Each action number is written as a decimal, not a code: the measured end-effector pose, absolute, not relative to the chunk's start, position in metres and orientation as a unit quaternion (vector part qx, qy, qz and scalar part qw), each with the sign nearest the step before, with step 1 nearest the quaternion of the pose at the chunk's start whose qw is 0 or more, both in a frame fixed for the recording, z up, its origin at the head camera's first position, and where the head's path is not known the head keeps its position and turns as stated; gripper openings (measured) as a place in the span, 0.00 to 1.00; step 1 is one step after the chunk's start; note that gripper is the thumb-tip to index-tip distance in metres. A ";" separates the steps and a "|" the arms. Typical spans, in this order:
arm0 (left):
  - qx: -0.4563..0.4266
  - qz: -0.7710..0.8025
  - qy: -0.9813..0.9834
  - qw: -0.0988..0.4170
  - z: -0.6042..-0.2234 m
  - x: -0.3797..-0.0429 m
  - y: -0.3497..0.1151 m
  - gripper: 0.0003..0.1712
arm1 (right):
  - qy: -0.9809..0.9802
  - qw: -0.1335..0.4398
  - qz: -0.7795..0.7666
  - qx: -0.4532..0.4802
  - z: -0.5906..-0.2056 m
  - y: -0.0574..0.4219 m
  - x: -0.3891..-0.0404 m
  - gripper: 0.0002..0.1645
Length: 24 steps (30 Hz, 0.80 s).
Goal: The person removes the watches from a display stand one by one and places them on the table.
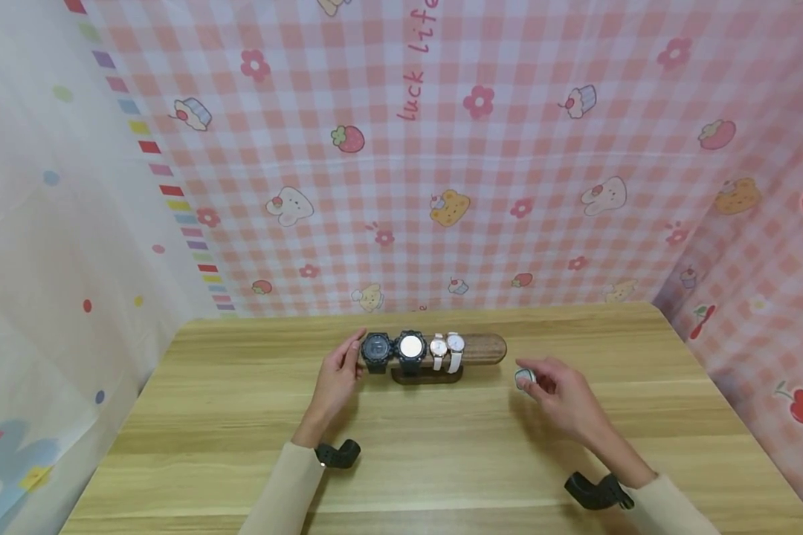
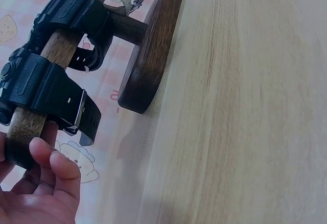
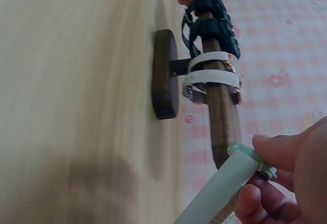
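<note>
A pink gingham cloth — cartoon-printed — hangs behind the pale wood-grain table.

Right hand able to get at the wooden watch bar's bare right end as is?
Likely yes: between the right hand and the bar's bare right end shows only the pale green watch it pinches.

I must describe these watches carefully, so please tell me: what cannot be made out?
Head view: leftmost watch, dial too small to read.
Left wrist view: wooden bar, end partly hidden by left hand.
Right wrist view: pale green strap, far end cut off by bottom edge.
</note>
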State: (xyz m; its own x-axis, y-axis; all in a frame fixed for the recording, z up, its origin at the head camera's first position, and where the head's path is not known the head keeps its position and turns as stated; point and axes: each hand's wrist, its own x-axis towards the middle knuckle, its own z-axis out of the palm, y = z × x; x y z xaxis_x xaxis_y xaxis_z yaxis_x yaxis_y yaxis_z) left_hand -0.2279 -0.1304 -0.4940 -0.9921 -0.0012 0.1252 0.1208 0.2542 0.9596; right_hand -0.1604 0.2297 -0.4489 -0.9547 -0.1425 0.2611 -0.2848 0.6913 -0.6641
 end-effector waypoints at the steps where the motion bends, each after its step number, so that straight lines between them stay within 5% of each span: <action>1: -0.038 -0.609 -0.790 0.050 -0.494 -0.228 -0.131 0.21 | -0.913 0.095 0.378 0.119 -0.450 0.229 -0.160 0.18; 24: -0.039 -0.613 -0.789 0.027 -0.455 -0.207 -0.124 0.22 | -0.914 0.053 0.380 0.134 -0.487 0.208 -0.151 0.19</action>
State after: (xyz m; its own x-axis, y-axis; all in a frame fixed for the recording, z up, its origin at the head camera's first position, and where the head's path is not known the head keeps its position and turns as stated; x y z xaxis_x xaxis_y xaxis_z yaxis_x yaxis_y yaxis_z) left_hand -0.2072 -0.1242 -0.4553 -0.9956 0.0287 0.0895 0.0938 0.2450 0.9650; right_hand -0.1506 0.2076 -0.4872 -0.9582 -0.2049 0.1995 -0.2860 0.6751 -0.6800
